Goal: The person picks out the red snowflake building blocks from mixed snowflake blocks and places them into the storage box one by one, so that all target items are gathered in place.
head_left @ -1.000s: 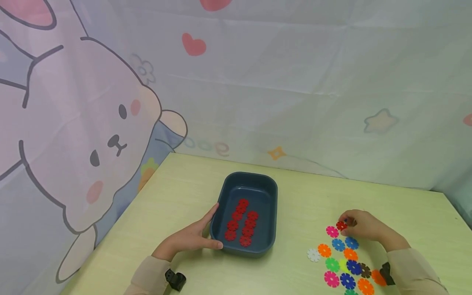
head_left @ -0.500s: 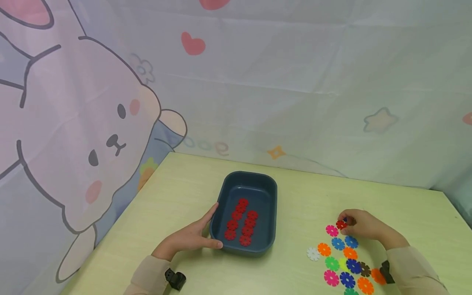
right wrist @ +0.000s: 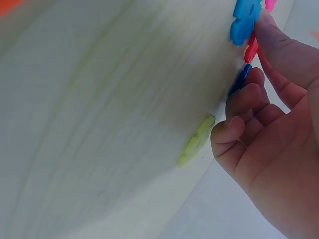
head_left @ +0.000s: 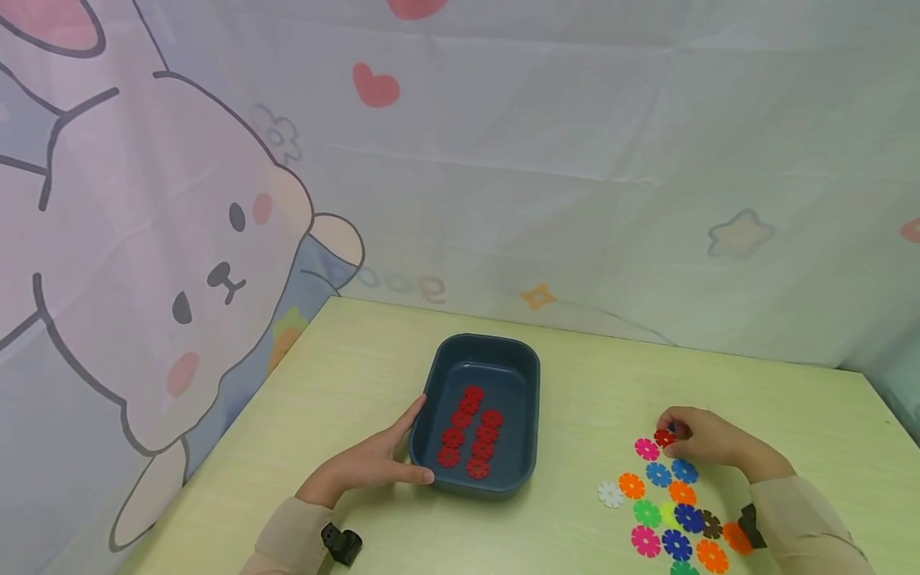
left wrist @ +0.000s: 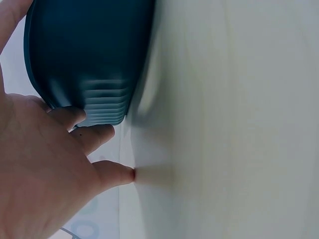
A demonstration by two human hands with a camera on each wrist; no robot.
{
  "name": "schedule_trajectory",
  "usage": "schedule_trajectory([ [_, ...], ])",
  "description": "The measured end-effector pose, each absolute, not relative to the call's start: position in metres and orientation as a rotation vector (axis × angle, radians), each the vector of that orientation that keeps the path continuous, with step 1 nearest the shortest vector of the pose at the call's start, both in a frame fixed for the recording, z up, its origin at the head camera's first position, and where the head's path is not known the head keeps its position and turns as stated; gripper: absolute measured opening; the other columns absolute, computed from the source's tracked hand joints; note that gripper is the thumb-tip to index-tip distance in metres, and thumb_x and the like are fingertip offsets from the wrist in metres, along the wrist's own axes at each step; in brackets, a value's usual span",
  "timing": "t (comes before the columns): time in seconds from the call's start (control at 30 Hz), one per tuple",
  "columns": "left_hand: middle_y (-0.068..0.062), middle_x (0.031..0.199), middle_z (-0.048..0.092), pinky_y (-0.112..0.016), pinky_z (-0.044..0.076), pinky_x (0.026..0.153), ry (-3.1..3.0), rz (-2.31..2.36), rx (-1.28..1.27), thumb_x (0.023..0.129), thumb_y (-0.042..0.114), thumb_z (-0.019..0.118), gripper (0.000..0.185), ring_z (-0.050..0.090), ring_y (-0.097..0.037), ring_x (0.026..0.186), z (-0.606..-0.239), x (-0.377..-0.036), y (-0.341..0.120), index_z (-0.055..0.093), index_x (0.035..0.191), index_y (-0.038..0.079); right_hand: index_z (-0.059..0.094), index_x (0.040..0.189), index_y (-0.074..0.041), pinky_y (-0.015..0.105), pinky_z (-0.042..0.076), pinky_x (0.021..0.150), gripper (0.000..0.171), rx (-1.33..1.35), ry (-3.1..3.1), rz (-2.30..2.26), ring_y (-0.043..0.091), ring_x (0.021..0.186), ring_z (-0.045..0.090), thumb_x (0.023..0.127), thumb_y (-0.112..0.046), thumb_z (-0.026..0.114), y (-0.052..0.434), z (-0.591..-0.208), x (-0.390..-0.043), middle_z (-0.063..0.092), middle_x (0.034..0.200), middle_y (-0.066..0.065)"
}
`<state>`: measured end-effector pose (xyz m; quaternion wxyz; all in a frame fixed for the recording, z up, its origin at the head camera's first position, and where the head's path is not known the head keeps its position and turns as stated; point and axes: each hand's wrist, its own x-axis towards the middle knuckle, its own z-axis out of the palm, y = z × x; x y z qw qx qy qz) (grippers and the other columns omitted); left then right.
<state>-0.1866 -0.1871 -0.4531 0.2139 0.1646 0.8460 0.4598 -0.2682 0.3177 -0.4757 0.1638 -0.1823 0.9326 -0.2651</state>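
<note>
My left hand (head_left: 374, 463) holds the near left corner of a dark blue plastic bin (head_left: 530, 415), thumb on its near side and fingers along its left wall. In the left wrist view, the fingers of that hand (left wrist: 45, 154) lie against the bin's ribbed end (left wrist: 104, 99). Two rows of red snowflake discs (head_left: 482, 450) lie inside the bin. At the right, my right hand (head_left: 707, 438) pinches a red snowflake disc (head_left: 664, 438) between thumb and forefinger, low over the table. A dark blue disc (right wrist: 240, 79) sits under its fingers.
Loose snowflake discs of several colours spread over the right of the table (head_left: 575, 383), among them pink (head_left: 646, 449), white (head_left: 611, 495), orange (head_left: 712, 556) and green (head_left: 647, 513). A yellow-green disc (right wrist: 197, 142) lies near the right little finger. A printed cloth (head_left: 546, 160) hangs behind.
The right hand and the red disc have shifted very slightly left; the left hand and the bin stay in place.
</note>
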Motion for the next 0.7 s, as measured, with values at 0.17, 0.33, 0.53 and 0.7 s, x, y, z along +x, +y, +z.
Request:
schedule_trajectory([
  [0.17,-0.005,0.162,-0.004,-0.062,0.018,0.111,2.348,1.276,0.468,0.083,0.039,0.076,0.109,0.003,-0.034,0.148,-0.4533,-0.1869,-0.1873,-0.005,0.156,0.029,0.059,0.102,-0.006,0.031,0.04,0.066,0.029,-0.537,2.644,-0.758,0.019,0.077,0.045,0.08,-0.013,0.077,0.3179,-0.4759,-0.2696,0.045,0.079,0.003],
  [0.33,-0.006,0.162,-0.004,-0.062,0.018,0.112,2.346,1.276,0.476,0.082,0.041,0.076,0.11,0.003,-0.033,0.148,-0.4542,-0.1873,-0.1877,-0.005,0.156,0.027,0.058,0.104,-0.006,0.03,0.039,0.064,0.031,-0.568,2.637,-0.753,0.019,0.075,0.043,0.08,-0.012,0.077,0.319,-0.4778,-0.2705,0.044,0.078,0.002],
  [0.53,-0.006,0.162,-0.003,-0.061,0.018,0.112,2.358,1.272,0.467,0.082,0.041,0.076,0.111,0.004,-0.033,0.148,-0.4546,-0.1875,-0.1872,-0.005,0.156,0.027,0.058,0.103,-0.008,0.033,0.039,0.065,0.029,-0.554,2.638,-0.75,0.02,0.076,0.044,0.08,-0.011,0.076,0.3179,-0.477,-0.2706,0.043,0.078,0.003],
  [0.7,-0.006,0.162,-0.002,-0.061,0.018,0.112,2.358,1.272,0.461,0.082,0.039,0.076,0.11,0.004,-0.033,0.148,-0.4543,-0.1873,-0.1871,-0.005,0.156,0.027,0.057,0.1,-0.008,0.032,0.038,0.065,0.028,-0.567,2.637,-0.742,0.019,0.075,0.043,0.08,-0.01,0.077,0.3174,-0.4771,-0.2709,0.042,0.077,0.002],
])
